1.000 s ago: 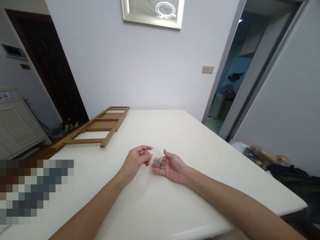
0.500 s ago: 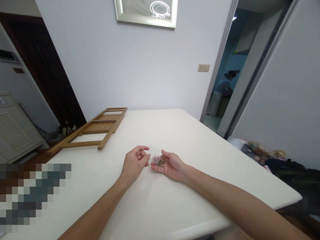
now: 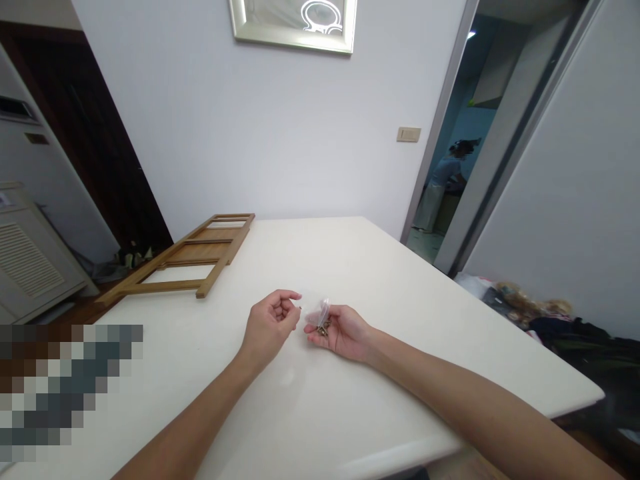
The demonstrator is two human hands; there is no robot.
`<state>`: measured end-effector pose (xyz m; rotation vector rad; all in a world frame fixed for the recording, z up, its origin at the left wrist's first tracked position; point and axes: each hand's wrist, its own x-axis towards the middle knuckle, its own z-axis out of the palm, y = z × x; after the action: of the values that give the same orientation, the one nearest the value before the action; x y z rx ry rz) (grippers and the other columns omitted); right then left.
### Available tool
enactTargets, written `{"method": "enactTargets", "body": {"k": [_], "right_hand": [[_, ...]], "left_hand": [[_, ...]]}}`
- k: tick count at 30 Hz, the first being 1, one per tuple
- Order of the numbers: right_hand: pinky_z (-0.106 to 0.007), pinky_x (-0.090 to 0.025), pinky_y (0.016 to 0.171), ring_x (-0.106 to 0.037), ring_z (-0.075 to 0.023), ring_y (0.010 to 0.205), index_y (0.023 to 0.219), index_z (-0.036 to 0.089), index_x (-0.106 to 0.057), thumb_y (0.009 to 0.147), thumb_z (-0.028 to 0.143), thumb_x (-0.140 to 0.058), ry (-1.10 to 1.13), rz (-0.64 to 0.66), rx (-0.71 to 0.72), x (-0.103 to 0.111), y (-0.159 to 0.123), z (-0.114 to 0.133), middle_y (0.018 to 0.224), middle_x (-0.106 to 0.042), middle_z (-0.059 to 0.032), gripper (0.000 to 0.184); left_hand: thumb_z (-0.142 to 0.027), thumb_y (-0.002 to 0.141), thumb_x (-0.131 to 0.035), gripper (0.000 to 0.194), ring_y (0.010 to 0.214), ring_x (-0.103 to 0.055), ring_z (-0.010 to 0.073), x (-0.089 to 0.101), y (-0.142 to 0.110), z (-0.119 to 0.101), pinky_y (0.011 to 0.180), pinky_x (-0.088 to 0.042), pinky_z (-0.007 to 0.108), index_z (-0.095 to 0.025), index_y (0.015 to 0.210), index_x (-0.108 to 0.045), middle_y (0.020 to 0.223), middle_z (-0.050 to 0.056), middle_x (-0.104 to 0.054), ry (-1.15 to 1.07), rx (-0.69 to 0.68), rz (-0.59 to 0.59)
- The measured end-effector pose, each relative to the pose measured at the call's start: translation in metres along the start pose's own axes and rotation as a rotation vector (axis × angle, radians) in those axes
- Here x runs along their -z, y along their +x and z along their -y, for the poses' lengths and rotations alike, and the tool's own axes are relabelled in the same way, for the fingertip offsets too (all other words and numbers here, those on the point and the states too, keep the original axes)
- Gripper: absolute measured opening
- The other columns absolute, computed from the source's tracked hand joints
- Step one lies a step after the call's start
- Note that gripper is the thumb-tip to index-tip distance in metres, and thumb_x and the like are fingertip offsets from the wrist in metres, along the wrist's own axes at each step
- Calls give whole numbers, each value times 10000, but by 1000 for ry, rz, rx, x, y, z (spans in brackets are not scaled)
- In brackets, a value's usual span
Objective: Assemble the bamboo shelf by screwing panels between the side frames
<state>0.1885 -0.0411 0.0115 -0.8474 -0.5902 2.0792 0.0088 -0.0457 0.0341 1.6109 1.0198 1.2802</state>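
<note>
A small clear plastic bag (image 3: 317,313) with several brass-coloured screws (image 3: 323,329) lies in my right hand (image 3: 345,333), palm up, with the thumb over the bag and the fingers curled under it. The screws gather at the bag's lower end, against the fingers. Just left of the bag is my left hand (image 3: 273,325), its fingers curled in and its index finger reaching toward the bag's edge. A tiny dark spot shows by the left thumb tip, too small to name. Both hands are above the white table (image 3: 320,407).
A folded wooden frame (image 3: 205,250) with slats lies on the table's left side. A framed picture (image 3: 295,43) hangs on the wall ahead. Through the doorway at right, a person (image 3: 445,180) stands in another room. Bags and clothes (image 3: 565,327) are piled beyond the table's right edge.
In my right hand the bag has tilted and bunched up toward the thumb, and the screws are more covered by it. My left hand has barely moved.
</note>
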Motion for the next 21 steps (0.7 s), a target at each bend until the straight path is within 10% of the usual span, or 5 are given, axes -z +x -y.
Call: {"method": "enactTargets", "body": {"k": [12,21], "right_hand": [[-190,-503,487,-612,-117,503,899,64,-595,947,228,-386,-87,-19,-96,-5,-5,1,673,-683,-112,270],[-189,-532,532,-617,-101,519,842,80,-588,929,282,-527,-125,16,-47,-2,-1,-2,666,-668,-77,228]], "left_hand": [[-214,739,-547,184,534,-472,102,-1,3,3,543,-396,217,-201,884,-659,608,-49,-509,317,-127,-185],[-298,736,-588,245,512,-457,100,-1,7,2,514,-364,216,-185,950,-627,596,-64,-491,112,68,-114]]}}
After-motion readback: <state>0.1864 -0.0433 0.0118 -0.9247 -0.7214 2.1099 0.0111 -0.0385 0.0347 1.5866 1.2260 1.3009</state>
